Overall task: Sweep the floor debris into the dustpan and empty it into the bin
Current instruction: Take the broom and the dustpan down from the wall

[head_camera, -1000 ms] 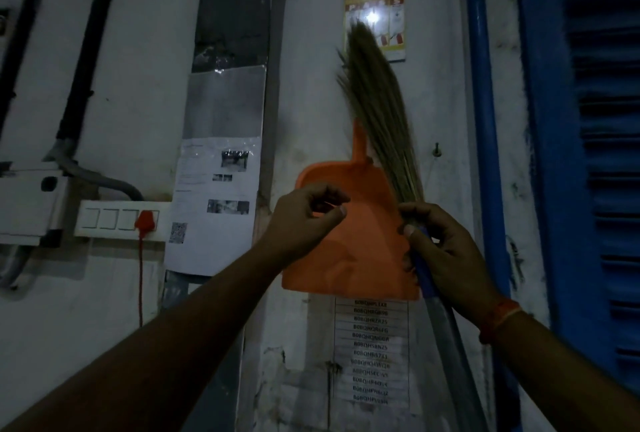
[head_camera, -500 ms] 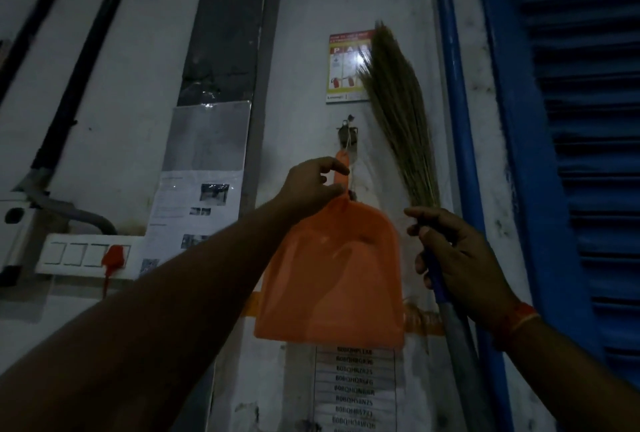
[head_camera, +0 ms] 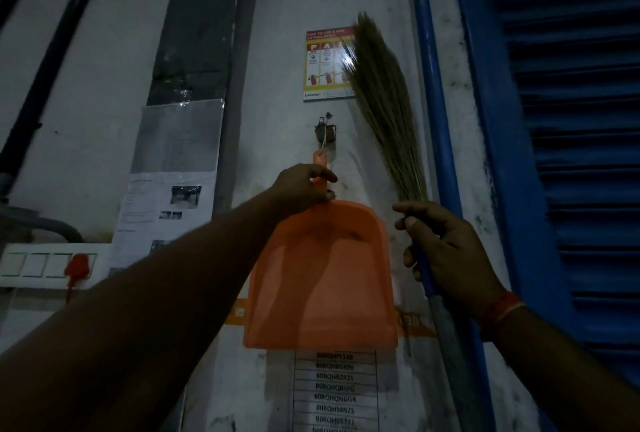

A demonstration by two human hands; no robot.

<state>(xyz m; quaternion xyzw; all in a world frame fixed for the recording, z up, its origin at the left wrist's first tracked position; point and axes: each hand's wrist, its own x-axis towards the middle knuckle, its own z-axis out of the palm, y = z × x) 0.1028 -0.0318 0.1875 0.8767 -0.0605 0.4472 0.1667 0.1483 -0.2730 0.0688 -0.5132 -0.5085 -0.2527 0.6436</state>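
An orange dustpan (head_camera: 322, 275) hangs flat against the white wall, its handle tied by a string to a wall hook (head_camera: 325, 132). My left hand (head_camera: 301, 189) is closed around the dustpan's handle just below the hook. A grass broom (head_camera: 384, 102) stands upright with its bristles pointing up, to the right of the dustpan. My right hand (head_camera: 446, 251) grips the broom's blue and grey handle just under the bristles. No floor debris or bin is in view.
A blue pipe (head_camera: 433, 120) and a blue shutter (head_camera: 571, 154) stand close on the right. A fire-extinguisher poster (head_camera: 325, 64) hangs above the hook. Paper notices (head_camera: 166, 196), a switch panel (head_camera: 45, 265) with a red plug, and a printed list (head_camera: 334, 390) cover the wall.
The dustpan has gone up the wall and now hangs by its string from the hook, with my left hand shifted from its body to its handle. My right hand keeps hold of the broom.
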